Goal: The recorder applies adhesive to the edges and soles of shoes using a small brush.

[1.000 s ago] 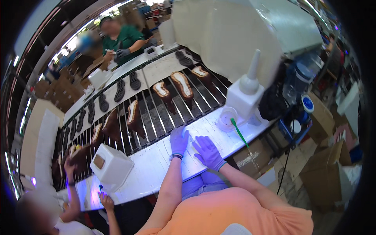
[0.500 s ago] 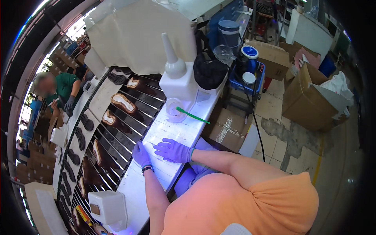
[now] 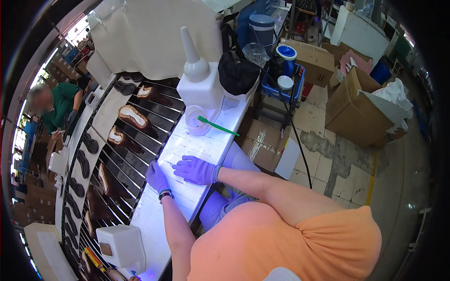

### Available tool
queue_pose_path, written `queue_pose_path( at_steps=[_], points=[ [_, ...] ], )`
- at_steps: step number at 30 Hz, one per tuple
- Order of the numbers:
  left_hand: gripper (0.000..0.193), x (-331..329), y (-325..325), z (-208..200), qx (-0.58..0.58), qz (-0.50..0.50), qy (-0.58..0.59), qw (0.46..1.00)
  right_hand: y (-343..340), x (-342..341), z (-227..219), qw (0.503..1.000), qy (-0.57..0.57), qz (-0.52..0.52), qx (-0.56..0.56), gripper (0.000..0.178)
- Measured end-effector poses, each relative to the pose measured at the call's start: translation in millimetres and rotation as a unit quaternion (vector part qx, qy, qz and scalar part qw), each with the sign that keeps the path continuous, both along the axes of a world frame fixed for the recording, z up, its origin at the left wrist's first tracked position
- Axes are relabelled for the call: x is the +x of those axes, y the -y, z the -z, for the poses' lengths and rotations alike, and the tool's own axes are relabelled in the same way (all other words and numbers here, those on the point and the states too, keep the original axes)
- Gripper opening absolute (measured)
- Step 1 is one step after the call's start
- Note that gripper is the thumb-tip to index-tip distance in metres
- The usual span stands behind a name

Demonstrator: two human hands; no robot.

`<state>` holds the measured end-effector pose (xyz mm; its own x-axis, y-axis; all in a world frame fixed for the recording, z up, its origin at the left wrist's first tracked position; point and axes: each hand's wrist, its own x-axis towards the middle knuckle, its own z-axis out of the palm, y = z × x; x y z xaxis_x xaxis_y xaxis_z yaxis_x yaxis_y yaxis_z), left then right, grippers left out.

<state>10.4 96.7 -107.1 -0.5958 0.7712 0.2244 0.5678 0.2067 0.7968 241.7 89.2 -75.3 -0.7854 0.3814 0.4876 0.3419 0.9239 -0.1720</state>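
Note:
My right hand (image 3: 196, 170), in a purple-looking glove, lies flat on the white worktop (image 3: 161, 206) with its fingers stretched out and nothing in it. Close by, my left hand (image 3: 158, 178), gloved alike, rests at the worktop's far edge beside the bar rack; its fingers look loosely bent and partly hidden, with nothing visible in them. Brown shoe uppers (image 3: 133, 117) with pale undersides lie on the rack. Ahead of my hands, a green-handled brush (image 3: 218, 126) leans across a round white pot (image 3: 197, 122) next to a large white bottle (image 3: 199, 86) with a tall nozzle.
A white box-shaped container (image 3: 121, 246) stands at the near left. Dark soles (image 3: 82, 164) line a pale strip beyond the rack. Across it, a person in green (image 3: 63, 105) works. On the right are a blue crate (image 3: 281, 91), a black cable (image 3: 300, 150) and cardboard boxes (image 3: 351, 105).
The whole view has shifted slightly, moving the scene left and up. My hands keep nearly the same places on the worktop. The person across has lowered a hand.

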Motion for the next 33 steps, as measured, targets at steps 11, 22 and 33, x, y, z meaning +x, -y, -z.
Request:
queue_pose_path(
  at_steps=[11,22,33],
  points=[
    [0.044,10,10,-13,0.025,0.016,0.018,0.999,-3,-1,5,0.999,-0.047,-0.018,-0.001,0.04],
    [0.079,35,71,-25,-0.059,0.076,-0.363,0.927,-4,-14,23,0.997,-0.059,0.036,0.023,0.036],
    [0.084,51,141,-65,-0.15,0.041,-0.219,0.963,-10,-2,10,0.993,-0.096,-0.012,-0.068,0.046]
  ],
)
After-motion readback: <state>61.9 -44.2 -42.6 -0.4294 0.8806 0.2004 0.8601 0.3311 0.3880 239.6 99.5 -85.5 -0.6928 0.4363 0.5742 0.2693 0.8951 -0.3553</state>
